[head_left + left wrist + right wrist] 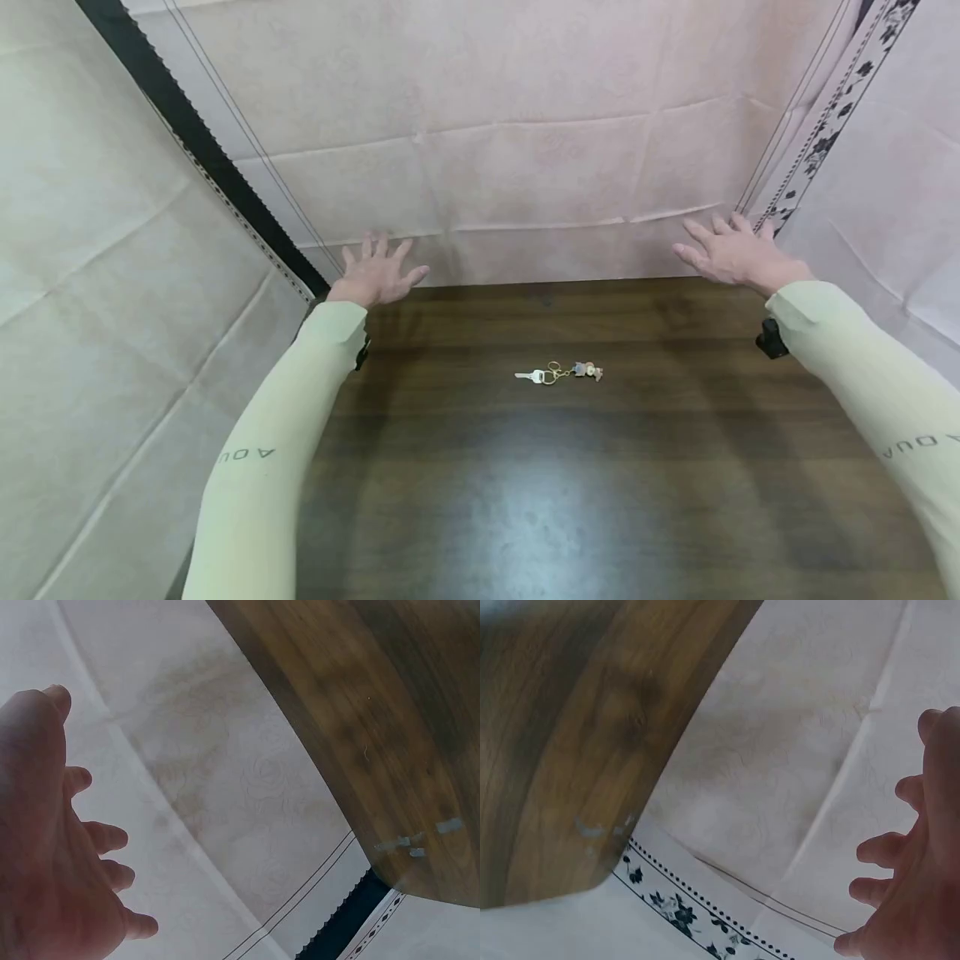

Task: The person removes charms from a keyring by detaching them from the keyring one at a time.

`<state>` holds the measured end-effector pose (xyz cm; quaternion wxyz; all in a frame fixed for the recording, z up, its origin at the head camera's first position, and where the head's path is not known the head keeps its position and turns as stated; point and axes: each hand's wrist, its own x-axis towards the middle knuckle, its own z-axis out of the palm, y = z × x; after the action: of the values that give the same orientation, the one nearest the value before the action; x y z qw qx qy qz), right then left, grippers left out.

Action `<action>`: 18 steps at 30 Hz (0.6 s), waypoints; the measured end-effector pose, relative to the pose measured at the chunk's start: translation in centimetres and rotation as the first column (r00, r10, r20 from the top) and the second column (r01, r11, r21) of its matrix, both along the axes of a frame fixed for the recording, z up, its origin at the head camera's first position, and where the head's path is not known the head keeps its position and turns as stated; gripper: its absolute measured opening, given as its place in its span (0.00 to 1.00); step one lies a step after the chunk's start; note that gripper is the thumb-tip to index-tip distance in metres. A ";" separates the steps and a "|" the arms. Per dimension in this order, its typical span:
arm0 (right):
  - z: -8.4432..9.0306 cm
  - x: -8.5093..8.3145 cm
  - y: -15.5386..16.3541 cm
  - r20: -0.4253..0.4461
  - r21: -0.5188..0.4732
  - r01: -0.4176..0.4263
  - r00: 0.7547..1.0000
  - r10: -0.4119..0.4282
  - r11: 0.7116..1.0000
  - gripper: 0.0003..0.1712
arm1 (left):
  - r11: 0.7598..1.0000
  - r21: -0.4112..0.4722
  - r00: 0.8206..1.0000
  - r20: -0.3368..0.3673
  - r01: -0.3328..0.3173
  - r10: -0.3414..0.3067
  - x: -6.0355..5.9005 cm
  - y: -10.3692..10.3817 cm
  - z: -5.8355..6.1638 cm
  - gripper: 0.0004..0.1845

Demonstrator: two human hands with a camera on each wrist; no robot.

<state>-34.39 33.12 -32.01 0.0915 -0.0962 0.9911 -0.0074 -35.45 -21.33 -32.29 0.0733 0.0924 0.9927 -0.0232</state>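
Pale pink cloth backdrop [525, 167] is sitting right at both sets of fingertips; left hand [375, 275] and right hand [731, 250] are hovering spread, holding nothing. Small silver key on a brass ring [558, 372] is lying between them, nearer the body, so I'd be bringing one hand back slowly.

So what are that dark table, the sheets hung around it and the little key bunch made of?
The table looks like dark wood or wood-look laminate: streaky grain, with a soft sheen reflecting light. The sheets seem a thin pale non-woven fabric, going by sharp fold creases and a faint embossed rose pattern. The key bunch looks metal: a silvery key and brassy rings; its small charm is too tiny to tell.
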 end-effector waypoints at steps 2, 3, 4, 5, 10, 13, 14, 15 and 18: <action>-0.4 0.2 -0.2 -0.008 -0.014 0.006 1.000 -0.006 1.000 0.47 | 1.000 0.003 1.000 -0.006 0.004 -0.004 0.0 0.2 -0.2 0.42; -0.6 0.4 -0.3 -0.013 -0.022 0.009 1.000 -0.009 1.000 0.47 | 1.000 0.002 1.000 -0.004 0.003 -0.003 0.0 0.4 -0.3 0.42; -0.9 0.4 -0.5 -0.016 -0.029 0.011 1.000 -0.011 1.000 0.47 | 1.000 0.006 1.000 -0.002 0.003 -0.003 0.0 0.4 -0.4 0.41; -1.1 0.5 -0.6 -0.023 -0.036 0.013 1.000 -0.014 0.999 0.47 | 1.000 0.009 1.000 -0.001 0.003 -0.003 0.1 0.5 -0.4 0.41; -2.0 0.9 -1.3 -0.029 -0.076 0.014 0.999 -0.017 0.997 0.47 | 0.999 0.046 1.000 0.007 0.013 -0.014 0.3 1.1 -0.8 0.41; -2.4 1.2 -1.6 -0.027 -0.083 0.011 1.000 -0.013 0.996 0.47 | 0.997 0.071 1.000 0.009 0.018 -0.019 0.4 1.6 -1.0 0.41; -2.5 1.3 -1.7 -0.028 -0.082 0.008 1.000 -0.010 0.997 0.47 | 0.997 0.080 1.000 0.008 0.018 -0.019 0.5 1.8 -1.0 0.41; -2.6 1.4 -1.9 -0.032 -0.084 0.005 0.999 -0.007 0.996 0.47 | 0.995 0.094 1.000 0.007 0.018 -0.019 0.5 2.0 -1.0 0.41; -2.9 1.8 -2.3 -0.047 -0.102 -0.009 0.999 0.004 0.995 0.46 | 0.991 0.129 1.000 0.004 0.020 -0.021 0.8 2.8 -0.8 0.42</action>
<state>-32.63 30.77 -34.93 0.0633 -0.1041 0.9910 -0.0554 -34.61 -18.49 -33.05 0.0698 0.1072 0.9910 0.0405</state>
